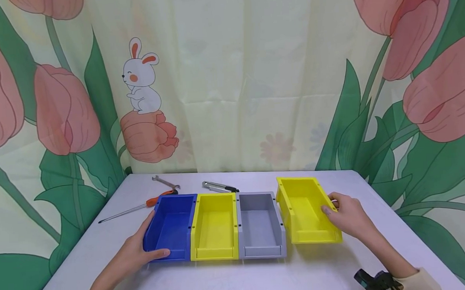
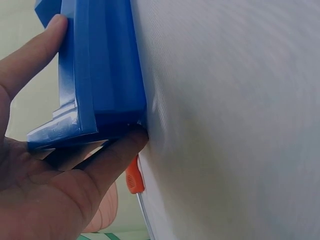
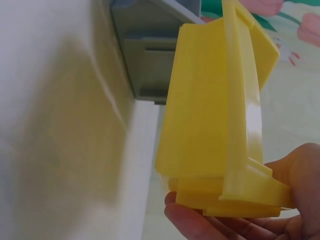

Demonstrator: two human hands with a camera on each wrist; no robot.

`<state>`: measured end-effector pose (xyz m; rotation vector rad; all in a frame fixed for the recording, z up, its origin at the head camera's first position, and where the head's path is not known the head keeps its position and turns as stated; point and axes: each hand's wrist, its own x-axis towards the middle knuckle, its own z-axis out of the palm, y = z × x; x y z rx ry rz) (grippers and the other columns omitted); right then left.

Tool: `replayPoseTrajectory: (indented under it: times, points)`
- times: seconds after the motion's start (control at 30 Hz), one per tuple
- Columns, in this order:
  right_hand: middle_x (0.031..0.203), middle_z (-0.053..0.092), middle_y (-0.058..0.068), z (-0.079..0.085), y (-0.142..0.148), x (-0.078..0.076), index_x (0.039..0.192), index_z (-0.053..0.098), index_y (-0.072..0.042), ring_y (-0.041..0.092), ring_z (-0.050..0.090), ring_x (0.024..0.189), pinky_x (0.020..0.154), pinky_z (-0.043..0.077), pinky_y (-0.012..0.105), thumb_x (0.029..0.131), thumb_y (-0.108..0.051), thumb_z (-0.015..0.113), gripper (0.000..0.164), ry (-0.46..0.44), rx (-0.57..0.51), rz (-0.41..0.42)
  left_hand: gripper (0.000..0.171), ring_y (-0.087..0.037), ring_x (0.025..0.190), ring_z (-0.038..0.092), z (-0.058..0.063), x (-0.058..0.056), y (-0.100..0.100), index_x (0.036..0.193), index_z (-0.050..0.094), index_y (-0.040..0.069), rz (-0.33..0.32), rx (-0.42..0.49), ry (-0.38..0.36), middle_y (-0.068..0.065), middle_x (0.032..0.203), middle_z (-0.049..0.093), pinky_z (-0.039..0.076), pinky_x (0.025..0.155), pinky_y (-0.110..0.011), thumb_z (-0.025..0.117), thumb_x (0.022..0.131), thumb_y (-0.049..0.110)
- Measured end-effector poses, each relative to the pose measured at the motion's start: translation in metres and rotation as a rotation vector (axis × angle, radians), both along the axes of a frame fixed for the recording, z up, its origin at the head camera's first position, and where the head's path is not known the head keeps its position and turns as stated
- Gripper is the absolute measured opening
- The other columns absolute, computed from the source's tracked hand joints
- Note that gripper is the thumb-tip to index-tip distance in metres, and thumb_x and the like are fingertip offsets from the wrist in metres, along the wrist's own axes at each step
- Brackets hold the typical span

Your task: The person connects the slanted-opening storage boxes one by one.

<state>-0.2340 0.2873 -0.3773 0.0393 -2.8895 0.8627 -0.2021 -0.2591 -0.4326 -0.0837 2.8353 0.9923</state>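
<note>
Three plastic storage bins stand side by side on the table: a blue bin (image 1: 170,230) at left, a yellow bin (image 1: 214,226) in the middle and a grey bin (image 1: 261,223). My left hand (image 1: 133,251) grips the blue bin by its outer side, with the thumb over the front edge. In the left wrist view the fingers (image 2: 120,155) reach low along the bin's side. My right hand (image 1: 350,213) holds a second yellow bin (image 1: 307,211) by its right wall, thumb inside. That bin is tilted and raised off the table, just right of the grey one.
Behind the bins lie a wrench (image 1: 165,182) and a utility knife (image 1: 220,187). An orange-handled screwdriver (image 1: 137,206) lies at the left, partly behind the blue bin. A curtain with tulips (image 1: 231,119) hangs beyond the white table's (image 1: 238,279) back edge.
</note>
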Motion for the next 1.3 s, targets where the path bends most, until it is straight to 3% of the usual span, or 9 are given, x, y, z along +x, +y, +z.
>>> replayPoseTrajectory:
  times: [0.6,0.7,0.83,1.0,1.13,1.3]
  points:
    - [0.121,0.071,0.031,-0.011,0.001,0.0,0.13,0.062,0.01,0.022,0.07,0.087,0.084,0.068,0.045,0.102,-0.023,0.065,0.044,-0.016,0.01,0.001,0.135,-0.066,0.148,0.031,0.001,0.0,0.001,0.171,-0.005,0.016,-0.006,-0.007,-0.006,-0.037,0.17,0.019,0.041,0.111,-0.079,0.085,0.082,0.061]
    - [0.123,0.071,0.032,-0.011,0.001,-0.002,0.131,0.061,0.009,0.028,0.071,0.091,0.087,0.067,0.048,0.104,-0.034,0.065,0.051,-0.016,0.025,-0.003,0.135,-0.066,0.149,0.031,0.001,0.0,0.0,0.171,-0.006,0.017,-0.009,-0.002,-0.001,-0.037,0.171,0.019,0.041,0.112,-0.079,0.085,0.082,0.062]
    - [0.135,0.064,0.037,-0.012,-0.002,-0.001,0.138,0.055,0.009,0.047,0.069,0.113,0.095,0.063,0.057,0.105,-0.045,0.063,0.063,0.0,0.048,-0.005,0.135,-0.066,0.148,0.032,-0.001,0.001,-0.003,0.171,-0.005,0.016,-0.019,-0.013,0.001,-0.038,0.17,0.02,0.043,0.111,-0.078,0.085,0.082,0.061]
    - [0.15,0.052,0.037,-0.011,-0.012,0.004,0.147,0.048,0.008,0.056,0.054,0.135,0.108,0.05,0.071,0.105,-0.043,0.065,0.068,0.137,0.098,0.035,0.135,-0.067,0.147,0.033,-0.001,0.001,-0.004,0.171,-0.005,0.017,-0.01,-0.022,-0.006,-0.039,0.169,0.02,0.044,0.109,-0.078,0.086,0.082,0.061]
    - [0.161,0.044,0.031,-0.004,-0.022,0.006,0.152,0.047,0.003,0.056,0.042,0.148,0.115,0.04,0.074,0.102,-0.038,0.069,0.068,0.234,0.109,0.092,0.136,-0.067,0.148,0.032,-0.001,-0.001,-0.002,0.171,-0.006,0.018,-0.012,-0.013,0.002,-0.038,0.17,0.019,0.042,0.11,-0.079,0.086,0.081,0.061]
    - [0.161,0.049,0.025,0.003,-0.035,0.004,0.157,0.045,-0.004,0.051,0.049,0.146,0.115,0.044,0.071,0.104,-0.035,0.068,0.066,0.236,0.108,0.235,0.135,-0.067,0.149,0.031,-0.002,-0.001,-0.002,0.171,-0.006,0.018,-0.013,-0.005,0.002,-0.038,0.17,0.019,0.041,0.111,-0.08,0.086,0.082,0.06]
